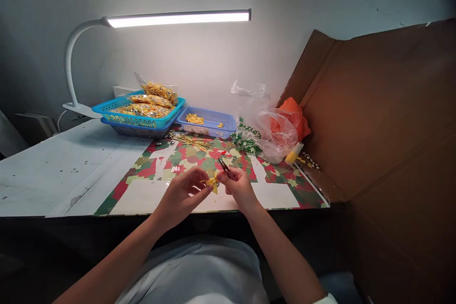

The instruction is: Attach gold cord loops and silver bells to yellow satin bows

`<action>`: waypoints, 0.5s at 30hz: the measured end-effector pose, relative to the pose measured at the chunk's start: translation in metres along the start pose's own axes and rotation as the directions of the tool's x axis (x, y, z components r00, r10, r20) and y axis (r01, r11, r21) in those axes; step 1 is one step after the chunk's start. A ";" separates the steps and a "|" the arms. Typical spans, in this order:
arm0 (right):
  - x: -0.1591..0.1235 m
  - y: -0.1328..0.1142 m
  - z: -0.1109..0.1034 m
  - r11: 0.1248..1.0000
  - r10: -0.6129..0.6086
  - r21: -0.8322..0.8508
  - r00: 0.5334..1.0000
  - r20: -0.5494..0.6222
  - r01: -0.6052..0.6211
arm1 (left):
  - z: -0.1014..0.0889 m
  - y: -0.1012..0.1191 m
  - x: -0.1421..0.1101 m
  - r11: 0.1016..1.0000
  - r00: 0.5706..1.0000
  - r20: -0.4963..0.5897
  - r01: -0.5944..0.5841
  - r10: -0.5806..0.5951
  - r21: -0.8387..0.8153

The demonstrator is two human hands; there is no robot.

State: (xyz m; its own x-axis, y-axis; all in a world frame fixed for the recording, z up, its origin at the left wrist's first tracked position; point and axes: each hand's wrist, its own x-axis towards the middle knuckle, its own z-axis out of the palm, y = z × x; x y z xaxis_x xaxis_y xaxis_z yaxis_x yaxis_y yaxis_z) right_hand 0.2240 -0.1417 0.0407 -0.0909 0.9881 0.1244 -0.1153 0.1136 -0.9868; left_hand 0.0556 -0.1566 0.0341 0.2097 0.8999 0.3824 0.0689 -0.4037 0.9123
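Observation:
Above the table's front edge, my left hand (188,195) is closed, pinching a small yellow ribbon bow (213,183) between thumb and fingers. My right hand (239,189) is closed round small dark pliers (225,167), whose narrow jaws point up and away from me. The right thumb and fingertip also meet the bow's right side. Some small shiny bit shows by the bow, too small to name. Beyond my hands, a bundle of thin gold strips (195,142) lies on the patterned sheet (142,167).
Stacked blue baskets (137,121) hold bags of yellow pieces (147,104). A purple basket (223,126) has loose yellow pieces. Plastic bags (263,133) and a yellow-and-white tube (294,153) lie right. Cardboard (388,118) walls the right side; a lamp (178,20) hangs over the table.

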 end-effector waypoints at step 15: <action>-0.007 0.006 0.015 0.982 -0.082 0.157 0.987 -0.136 0.103 | -0.004 0.010 -0.011 0.994 0.998 0.039 0.043 -0.040 -0.099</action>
State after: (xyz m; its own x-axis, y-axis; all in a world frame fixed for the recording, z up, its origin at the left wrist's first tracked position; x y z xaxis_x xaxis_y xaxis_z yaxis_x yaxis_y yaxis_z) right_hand 0.2093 -0.1499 0.0355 0.0538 0.9803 0.1900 -0.2784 0.1974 -0.9400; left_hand 0.0503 -0.1696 0.0402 0.2443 0.9081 0.3400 -0.0191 -0.3461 0.9380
